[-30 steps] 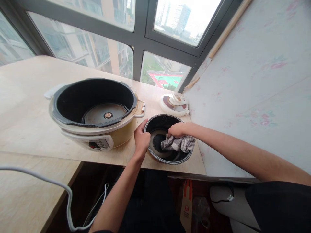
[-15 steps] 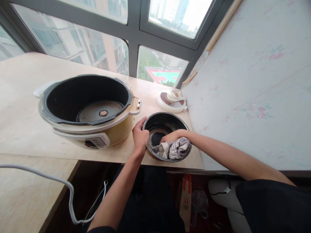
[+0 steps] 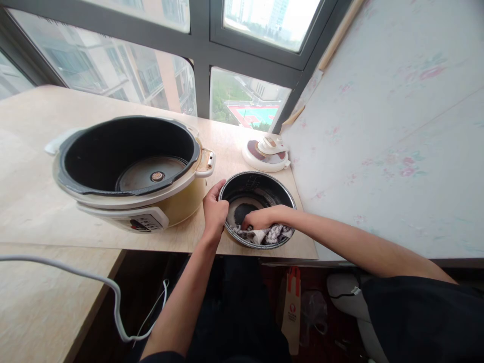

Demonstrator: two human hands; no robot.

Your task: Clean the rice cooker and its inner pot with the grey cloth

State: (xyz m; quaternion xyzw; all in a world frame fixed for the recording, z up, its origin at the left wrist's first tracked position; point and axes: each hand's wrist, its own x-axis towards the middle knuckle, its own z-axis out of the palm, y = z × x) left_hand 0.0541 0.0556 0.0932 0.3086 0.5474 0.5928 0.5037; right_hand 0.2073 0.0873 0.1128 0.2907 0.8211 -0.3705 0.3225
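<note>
The right hand [image 3: 260,218] partly hides the cloth [image 3: 278,234].

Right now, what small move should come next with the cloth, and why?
Probably sweep the right hand and cloth toward the far side of the black pot: the cloth is bunched along the near side, the far side is uncovered, and the left hand grips the pot, likely steadying it.

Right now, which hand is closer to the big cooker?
Left. The left hand grips the black pot by its rim, on the side facing the cooker; the right hand is farther off, inside the pot with the cloth.
</note>
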